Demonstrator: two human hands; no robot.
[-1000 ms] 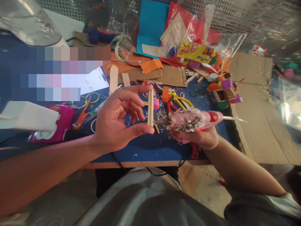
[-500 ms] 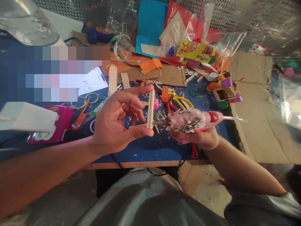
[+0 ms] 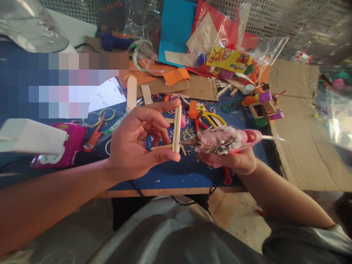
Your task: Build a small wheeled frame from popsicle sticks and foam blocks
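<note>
Between thumb and fingertip, my left hand (image 3: pixel 137 139) pinches a pair of short wooden sticks (image 3: pixel 177 128) by their two ends, holding them upright in view above the table. My right hand (image 3: pixel 233 161) is wrapped round a pink hot glue gun (image 3: pixel 225 140), whose front is crusted with stringy glue. A clear glue stick (image 3: pixel 275 138) pokes out of its back end. The gun's nozzle (image 3: pixel 187 142) points left and meets, or almost meets, the lower part of the sticks. Yellow-handled pliers (image 3: pixel 211 116) lie behind the gun.
At right, a small stick-built model with coloured caps (image 3: pixel 262 104) stands beside a cardboard sheet (image 3: pixel 305 139). A magenta device (image 3: pixel 74 143) and white block (image 3: pixel 33 136) are at left. Behind lie a phone (image 3: pixel 110 95), blue card (image 3: pixel 176 29) and a plastic bag (image 3: pixel 228 60). Scraps litter the blue table (image 3: pixel 165 176).
The sticks have turned slightly in my left hand's pinch, and their lower end sits a touch lower. The glue gun has shifted very slightly right; both holds are the same.
</note>
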